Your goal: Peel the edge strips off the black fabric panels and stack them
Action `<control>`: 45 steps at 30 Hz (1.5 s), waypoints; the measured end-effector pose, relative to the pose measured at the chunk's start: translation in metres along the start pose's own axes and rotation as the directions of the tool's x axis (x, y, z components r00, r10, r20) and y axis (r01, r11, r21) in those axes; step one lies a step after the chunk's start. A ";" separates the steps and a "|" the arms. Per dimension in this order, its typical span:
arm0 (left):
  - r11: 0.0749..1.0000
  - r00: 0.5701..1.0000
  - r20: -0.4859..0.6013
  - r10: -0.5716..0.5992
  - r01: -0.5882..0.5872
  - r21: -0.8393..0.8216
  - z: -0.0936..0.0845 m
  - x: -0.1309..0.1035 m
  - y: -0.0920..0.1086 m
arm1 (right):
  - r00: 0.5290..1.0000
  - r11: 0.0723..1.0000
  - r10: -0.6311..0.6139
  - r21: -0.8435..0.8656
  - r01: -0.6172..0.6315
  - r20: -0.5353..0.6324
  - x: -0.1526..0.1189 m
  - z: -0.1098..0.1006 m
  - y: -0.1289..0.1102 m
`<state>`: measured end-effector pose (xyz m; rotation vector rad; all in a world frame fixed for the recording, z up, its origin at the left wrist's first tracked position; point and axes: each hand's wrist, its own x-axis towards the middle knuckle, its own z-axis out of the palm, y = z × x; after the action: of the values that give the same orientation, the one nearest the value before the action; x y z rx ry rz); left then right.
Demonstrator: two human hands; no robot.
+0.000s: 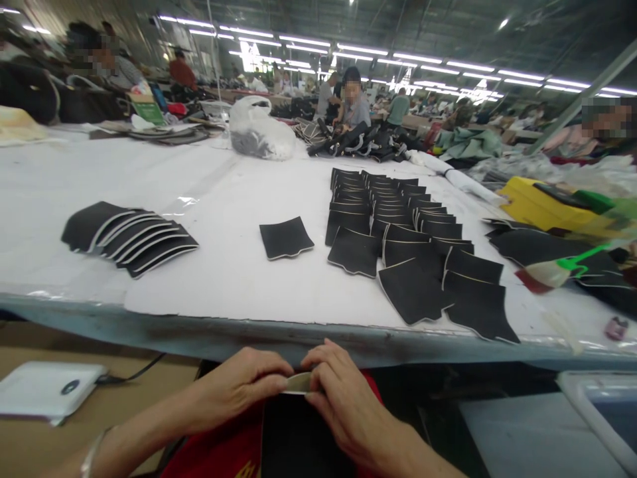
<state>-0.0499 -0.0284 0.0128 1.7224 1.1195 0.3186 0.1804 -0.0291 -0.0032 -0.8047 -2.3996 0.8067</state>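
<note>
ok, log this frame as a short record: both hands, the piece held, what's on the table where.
left hand: gripping near edge of flat black panel
right hand: gripping same edge, other end
held piece: tan strip showing between the hands
surface: white-topped table
table left: fanned curved black pieces with pale edges
table middle: single four-sided black piece
table right: overlapping rows of black pieces
table far side: translucent white plastic bag
</note>
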 end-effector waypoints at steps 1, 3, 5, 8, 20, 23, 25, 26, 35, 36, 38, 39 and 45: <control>0.999 1.000 0.006 -0.003 0.002 0.040 0.000 -0.005 -0.001 | 1.000 1.000 -0.002 0.007 0.002 0.000 0.000 0.002 0.003; 0.992 1.000 0.003 0.009 -0.009 0.124 0.003 -0.012 -0.003 | 1.000 1.000 -0.003 0.027 0.003 0.012 0.000 0.006 0.006; 0.981 0.999 -0.033 0.035 -0.028 0.194 0.006 -0.014 -0.007 | 1.000 0.999 -0.001 0.038 0.000 0.023 0.001 0.008 0.008; 0.974 0.997 -0.048 0.067 -0.055 0.222 0.011 -0.012 -0.012 | 1.000 1.000 0.001 0.028 -0.001 0.011 0.003 0.008 0.009; 0.991 0.999 -0.009 0.042 -0.040 0.130 0.012 -0.009 -0.002 | 0.999 0.996 0.046 -0.070 -0.046 0.000 0.004 0.016 0.010; 0.994 1.000 -0.004 0.022 -0.022 0.105 0.012 -0.009 0.001 | 1.000 0.995 0.027 -0.094 -0.028 -0.017 0.003 0.019 0.013; 0.994 1.000 -0.002 0.021 -0.020 0.112 0.012 -0.008 0.002 | 1.000 0.994 0.008 -0.110 -0.011 -0.024 0.003 0.021 0.014; 0.991 1.000 -0.006 0.024 -0.023 0.129 0.012 -0.007 0.002 | 1.000 0.993 0.006 -0.119 -0.008 -0.022 0.003 0.023 0.014; 0.967 0.994 -0.047 0.102 -0.088 0.240 0.030 0.011 -0.006 | 0.999 0.984 -0.029 -0.179 0.022 -0.036 0.003 0.027 0.014; 0.969 0.993 -0.048 0.111 -0.097 0.228 0.031 0.012 -0.006 | 0.999 0.987 -0.020 -0.158 0.012 -0.045 0.002 0.025 0.014; 0.976 0.992 -0.043 0.117 -0.107 0.191 0.031 0.013 -0.006 | 0.997 0.995 0.028 -0.098 -0.035 -0.069 0.000 0.019 0.014; 0.980 0.993 -0.035 0.114 -0.107 0.169 0.030 0.014 -0.005 | 0.995 0.995 0.066 -0.065 -0.071 -0.078 -0.002 0.016 0.014; 0.988 0.996 -0.002 0.091 -0.090 0.123 0.026 0.013 -0.001 | 0.989 0.991 0.132 0.016 -0.133 0.063 -0.006 -0.001 0.020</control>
<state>-0.0261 -0.0333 -0.0038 1.8858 1.0877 0.3185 0.1931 -0.0199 -0.0169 -0.9521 -2.4082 0.9188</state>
